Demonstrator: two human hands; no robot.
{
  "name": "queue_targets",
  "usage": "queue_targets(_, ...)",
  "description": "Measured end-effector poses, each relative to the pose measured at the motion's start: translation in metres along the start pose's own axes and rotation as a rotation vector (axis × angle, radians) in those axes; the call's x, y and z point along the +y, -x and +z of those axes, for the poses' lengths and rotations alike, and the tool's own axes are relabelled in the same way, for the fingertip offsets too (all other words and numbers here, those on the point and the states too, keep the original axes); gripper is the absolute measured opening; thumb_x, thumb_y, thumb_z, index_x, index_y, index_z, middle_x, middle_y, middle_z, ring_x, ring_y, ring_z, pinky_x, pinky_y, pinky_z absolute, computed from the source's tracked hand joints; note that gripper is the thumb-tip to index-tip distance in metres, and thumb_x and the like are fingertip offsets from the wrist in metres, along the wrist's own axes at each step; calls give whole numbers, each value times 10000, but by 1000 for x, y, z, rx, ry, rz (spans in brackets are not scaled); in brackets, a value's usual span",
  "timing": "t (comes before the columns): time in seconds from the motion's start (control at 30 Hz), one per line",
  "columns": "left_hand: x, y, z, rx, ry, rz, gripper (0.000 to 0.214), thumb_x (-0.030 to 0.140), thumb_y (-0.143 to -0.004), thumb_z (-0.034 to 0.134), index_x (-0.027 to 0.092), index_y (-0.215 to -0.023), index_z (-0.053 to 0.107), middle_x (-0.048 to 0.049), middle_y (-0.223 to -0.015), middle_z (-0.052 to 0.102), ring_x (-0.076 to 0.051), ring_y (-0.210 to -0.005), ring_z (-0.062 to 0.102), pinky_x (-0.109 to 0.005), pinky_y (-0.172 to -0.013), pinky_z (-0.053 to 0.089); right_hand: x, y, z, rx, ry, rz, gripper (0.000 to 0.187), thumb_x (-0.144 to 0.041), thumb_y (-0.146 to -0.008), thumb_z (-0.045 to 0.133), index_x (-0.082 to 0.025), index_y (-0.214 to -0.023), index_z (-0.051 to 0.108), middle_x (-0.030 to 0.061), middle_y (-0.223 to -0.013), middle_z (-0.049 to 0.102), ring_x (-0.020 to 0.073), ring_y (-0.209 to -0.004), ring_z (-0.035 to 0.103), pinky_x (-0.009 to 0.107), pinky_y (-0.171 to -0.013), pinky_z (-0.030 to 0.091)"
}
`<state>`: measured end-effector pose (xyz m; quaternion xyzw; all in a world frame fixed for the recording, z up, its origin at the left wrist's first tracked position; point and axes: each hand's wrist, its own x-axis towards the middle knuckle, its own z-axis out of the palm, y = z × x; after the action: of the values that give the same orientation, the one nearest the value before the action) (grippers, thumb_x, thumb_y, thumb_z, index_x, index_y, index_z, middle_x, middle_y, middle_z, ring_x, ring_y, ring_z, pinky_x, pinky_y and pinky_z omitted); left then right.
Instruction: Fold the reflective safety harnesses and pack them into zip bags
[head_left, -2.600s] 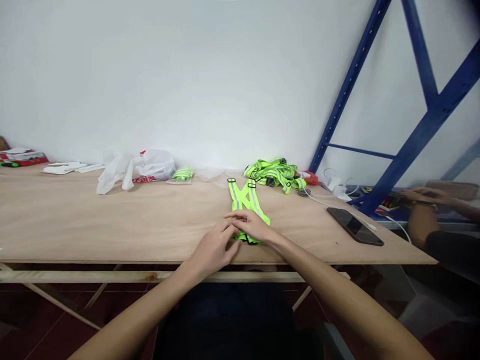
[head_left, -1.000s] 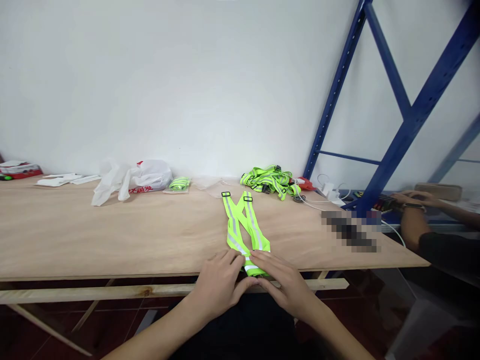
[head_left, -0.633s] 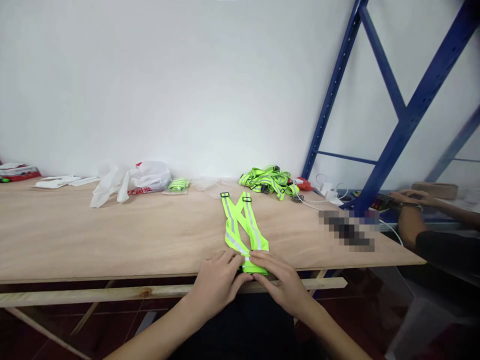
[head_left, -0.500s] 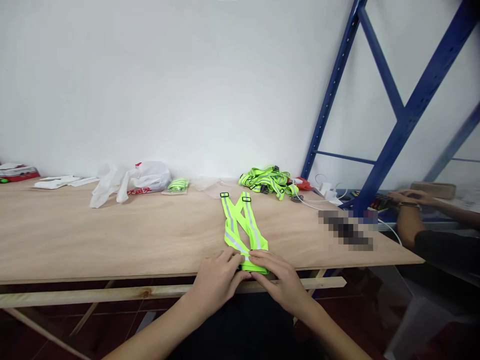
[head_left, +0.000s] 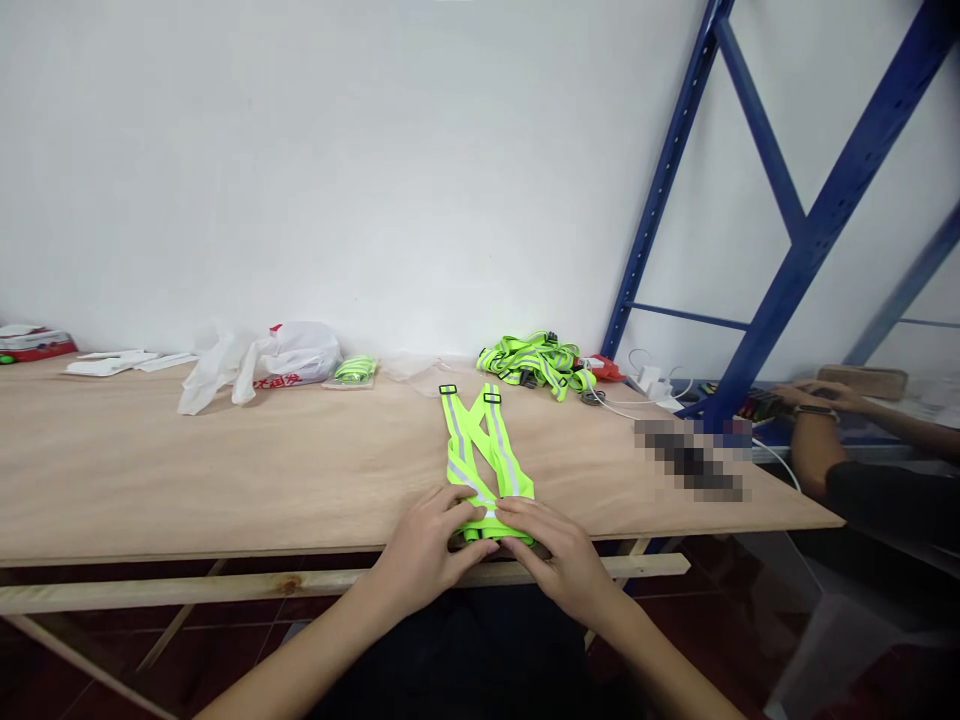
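Note:
A neon-yellow reflective vest (head_left: 508, 460) made of straps with silver stripes lies on the wooden table, its straps crossing and two black buckles at the far end. Its near end is gathered in a folded bundle at the table's front edge. My left hand (head_left: 431, 540) grips the left side of that bundle between thumb and fingers. From the right, my right hand (head_left: 559, 550) pinches the same bundle, thumb below and fingers on top. The thumb tips nearly meet in front of it.
Along the wall are a pile of similar reflective straps (head_left: 532, 360), a packed bundle (head_left: 355, 371) in clear plastic, and a white plastic bag (head_left: 300, 353). A blue metal rack (head_left: 772, 270) stands at right, where another person's hands (head_left: 817, 395) are. A blurred-out patch covers something on the table.
My left hand has shifted slightly left with its fingers a little more apart, showing more of the folded bundle. The right hand stays nearly in place.

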<state>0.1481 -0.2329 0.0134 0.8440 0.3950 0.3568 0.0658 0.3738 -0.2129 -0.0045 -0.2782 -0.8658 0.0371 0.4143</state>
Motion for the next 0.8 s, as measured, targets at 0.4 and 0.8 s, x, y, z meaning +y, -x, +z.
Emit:
queue_targets(0.4,-13,0,-5,-63,199,-61,337,283,-884,701,225,-1216,694,-76,-1235,677,-211,-1106,663,-332,-991,513,-3,-4,6,24,68,53,200,-355,-916,666,-234,-1061,730,101,-1090,766,261,-1014,727,402,-888,606)
queue_targets(0.8,-8,-2,-10,-96,189,-43,368,275,-884,687,213,-1246,662,-83,-1234,667,-208,-1114,649,-325,-974,512,-5,-9,5,23,53,98,175,-322,-925,643,-242,-1041,747,95,-1084,769,257,-988,736,402,-859,617)
